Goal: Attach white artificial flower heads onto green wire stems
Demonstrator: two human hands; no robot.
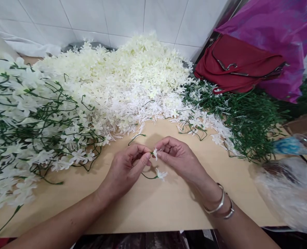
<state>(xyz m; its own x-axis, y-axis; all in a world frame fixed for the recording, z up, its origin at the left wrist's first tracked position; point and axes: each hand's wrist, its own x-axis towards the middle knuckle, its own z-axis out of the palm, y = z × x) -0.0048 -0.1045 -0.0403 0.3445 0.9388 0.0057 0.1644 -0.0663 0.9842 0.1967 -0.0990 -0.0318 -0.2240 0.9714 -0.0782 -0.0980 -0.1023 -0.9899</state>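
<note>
White flower (155, 154) at the tip of a green stem (151, 153)

Above the tan table (153, 211), the left hand (126, 169) pinches the stem between thumb and forefinger; the right hand (178, 157) grips the flower with thumb and forefinger closed. Just below sits a second bloom (161, 174) (its green stalk curves toward the left fingers). Loose blossoms (143, 65) lie heaped against the tiled wall (124, 15), and a red handbag (240, 62) rests near the green pile (252, 121) at right.

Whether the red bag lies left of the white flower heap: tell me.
No: the red bag lies to the right of the white flower heap.
</note>
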